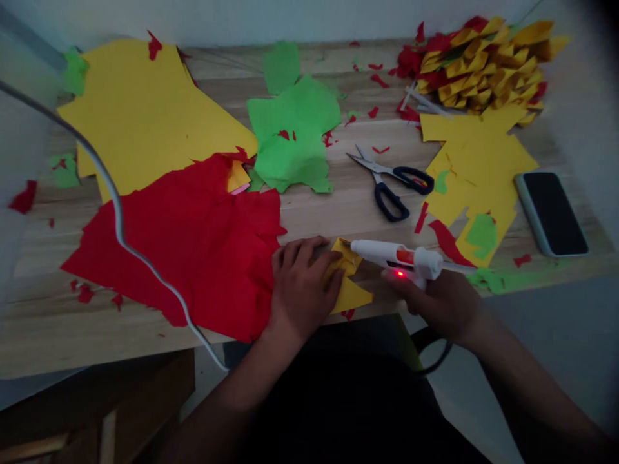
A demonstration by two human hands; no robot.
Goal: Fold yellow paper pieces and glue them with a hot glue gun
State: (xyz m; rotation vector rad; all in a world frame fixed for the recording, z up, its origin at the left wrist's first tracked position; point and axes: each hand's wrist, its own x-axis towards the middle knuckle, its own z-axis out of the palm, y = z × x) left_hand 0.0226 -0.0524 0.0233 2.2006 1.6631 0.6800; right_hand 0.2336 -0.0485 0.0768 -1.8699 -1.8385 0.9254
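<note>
Near the front edge of the wooden table, my left hand [302,283] presses a small folded piece of yellow paper [352,295], its fingers curled over the paper's left side. My right hand [440,303] is wrapped round a white hot glue gun [396,254] whose red light glows. The gun points left, and its nozzle tip meets the upper part of the yellow paper. A clear glue stick juts from the gun's rear. Beside my left hand lies a large piece of red paper [193,251]. Black-handled scissors [387,180] rest spread apart beyond the gun.
Yellow sheets [145,116] and green paper [294,129] lie at the back. A pile of folded yellow and red pieces [483,71] is at the far right, above more yellow paper [478,161]. A phone [552,212] lies near the right edge. A grey cable [113,193] crosses the left.
</note>
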